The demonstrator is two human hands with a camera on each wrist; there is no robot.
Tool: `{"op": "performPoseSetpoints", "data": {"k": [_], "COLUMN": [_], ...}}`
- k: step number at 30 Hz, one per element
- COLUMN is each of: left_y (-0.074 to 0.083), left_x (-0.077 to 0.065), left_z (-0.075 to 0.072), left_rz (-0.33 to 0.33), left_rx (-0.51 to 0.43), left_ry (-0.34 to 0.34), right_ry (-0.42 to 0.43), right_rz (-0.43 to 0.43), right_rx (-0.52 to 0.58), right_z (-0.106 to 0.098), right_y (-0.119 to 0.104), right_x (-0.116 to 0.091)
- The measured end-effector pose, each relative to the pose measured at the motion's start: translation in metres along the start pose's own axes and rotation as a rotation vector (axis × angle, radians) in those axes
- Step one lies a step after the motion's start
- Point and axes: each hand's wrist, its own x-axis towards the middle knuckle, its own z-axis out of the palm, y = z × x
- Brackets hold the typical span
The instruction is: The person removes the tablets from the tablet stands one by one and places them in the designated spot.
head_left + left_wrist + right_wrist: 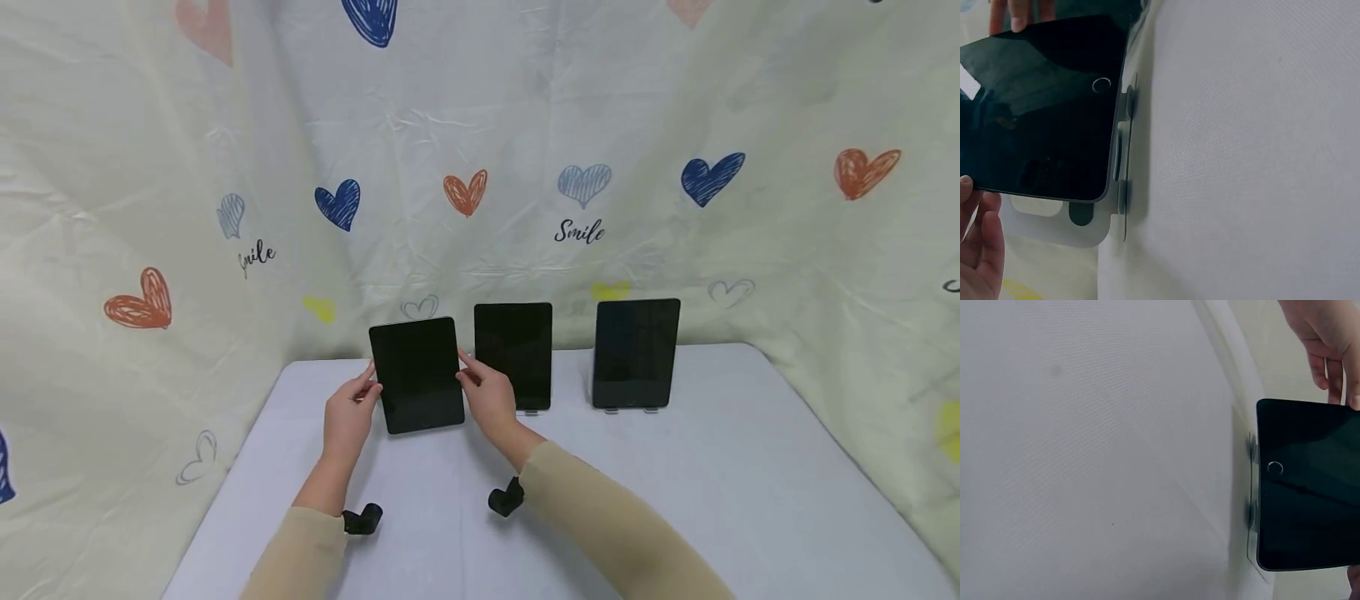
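Observation:
Both hands hold a black tablet (418, 375) upright and slightly tilted above the left part of the table. My left hand (349, 414) pinches its left edge between thumb and fingers. At the opposite edge, my right hand (491, 398) grips with thumb and fingers. The dark screen faces me, and a round home button shows near its lower end in both wrist views. Behind the tablet is a pale grey stand (1085, 234) with hooked lower supports, mostly covered. Whether the tablet touches those supports, I cannot tell.
A second black tablet (513, 354) stands just right of my right hand, and a third tablet (636, 354) stands farther right, both on small supports. They are near the back edge of the white-covered table (720, 467). A heart-printed curtain (525, 108) hangs behind.

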Motion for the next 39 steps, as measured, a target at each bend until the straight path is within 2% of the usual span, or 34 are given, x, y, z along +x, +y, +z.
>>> {"op": "performPoseSetpoints", "data": {"k": [15,25,32,39], "left_y": [0.005,0.003,0.004,0.004], "left_x": [-0.013,-0.019,-0.023,-0.027], "left_z": [-0.009,-0.014,-0.021,-0.027], "left_rz": [-0.078,-0.119,-0.171,-0.186], "left_rx": [0.022,-0.008,-0.013,0.001], "left_ry": [-0.149,-0.206,-0.254,-0.294], "right_ry": [-0.117,-0.179,-0.214,-0.252], "right_rz": [0.082,0.144,0.143,0.212], "right_rx": [0.033,0.086,0.131,0.178], "right_z": [-0.016,-0.022,-0.023,-0.020], "right_y": [0.001,-0.001,-0.001,0.000], "right_x": [-0.013,-0.023,-0.030,-0.038]}}
